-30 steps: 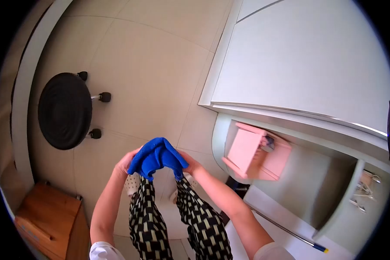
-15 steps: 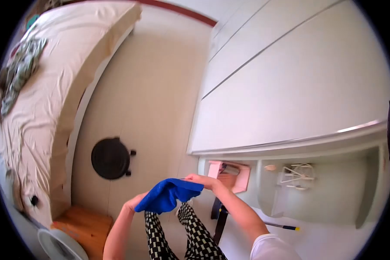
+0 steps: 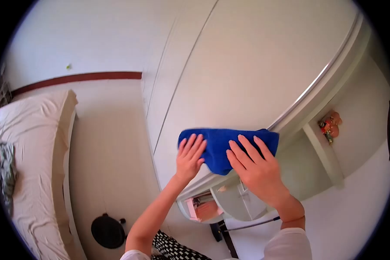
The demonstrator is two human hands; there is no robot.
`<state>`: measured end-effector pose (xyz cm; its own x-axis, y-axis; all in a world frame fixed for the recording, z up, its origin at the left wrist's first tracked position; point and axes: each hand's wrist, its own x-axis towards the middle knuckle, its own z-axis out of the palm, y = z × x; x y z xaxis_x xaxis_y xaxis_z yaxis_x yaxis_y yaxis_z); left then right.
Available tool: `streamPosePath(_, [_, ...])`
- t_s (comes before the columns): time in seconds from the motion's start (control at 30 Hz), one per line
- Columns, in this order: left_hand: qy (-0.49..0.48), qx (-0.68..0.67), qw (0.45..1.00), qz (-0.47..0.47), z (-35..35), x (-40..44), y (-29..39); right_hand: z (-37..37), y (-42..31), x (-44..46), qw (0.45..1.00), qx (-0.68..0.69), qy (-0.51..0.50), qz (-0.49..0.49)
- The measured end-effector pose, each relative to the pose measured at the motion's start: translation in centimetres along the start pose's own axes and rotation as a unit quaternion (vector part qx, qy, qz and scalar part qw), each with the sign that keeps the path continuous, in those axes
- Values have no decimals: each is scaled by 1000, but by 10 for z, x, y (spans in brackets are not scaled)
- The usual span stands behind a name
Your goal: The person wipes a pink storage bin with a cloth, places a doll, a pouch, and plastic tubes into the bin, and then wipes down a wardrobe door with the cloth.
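A blue cloth lies spread against the white cabinet door, near its silver-edged side. My left hand rests on the cloth's left part, with its fingers stretched out. On the right part, my right hand lies flat with its fingers apart. Both palms face the cloth, and the door surface behind it is hidden.
Curved open shelves run along the cabinet's side, with small figurines and a pink box on them. A black round stool stands on the floor beside a bed. A long-handled tool is below.
The cloth has gone from hanging between my hands at waist height up onto the cabinet door. My grasp at its edges has become two flat hands on top. My view has turned toward the cabinet.
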<state>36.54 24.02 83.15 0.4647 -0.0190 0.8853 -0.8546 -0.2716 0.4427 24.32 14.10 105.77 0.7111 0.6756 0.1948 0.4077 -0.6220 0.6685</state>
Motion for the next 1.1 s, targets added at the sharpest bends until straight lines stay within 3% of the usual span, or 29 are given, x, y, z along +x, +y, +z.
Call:
streamPosePath(0.07, [-174,31,984,24,42,31,-18,37,30,-13,995,-68,-45,63])
streamPosePath(0.23, [-184,-170,968,-3,86,35,-42,65,49,-23,994,-29,-30,97])
streamPosePath(0.3, [-174,-233,956,-35,86,37,-39,70,40,-19,981,34,12,189])
streamPosePath(0.37, [-162,-232,959,-32,96,37,-40,77,41,-18,980,16,33,195])
streamPosePath(0.43, [-144,-228,963,-20,99,46,-44,81,39,-18,981,-113,26,154])
streamPosePath(0.57, [-135,-203,969,38,106,65,-52,68,39,-16,983,-102,14,151])
streamPosePath(0.7, [-162,-168,964,123,105,120,-41,47,46,-6,967,-71,74,234])
streamPosePath(0.77, [-165,-137,964,156,99,166,-27,38,56,4,957,-121,79,252])
streamPosePath(0.83, [-149,-144,958,197,92,220,-18,28,69,16,932,-204,55,294])
streamPosePath(0.9, [-98,-134,939,302,88,272,-10,21,80,21,901,-211,27,378])
streamPosePath(0.97, [-136,-161,921,328,73,324,2,10,96,37,871,-231,94,423])
streamPosePath(1.1, [-75,-159,886,429,63,419,10,-22,140,80,807,-350,122,461])
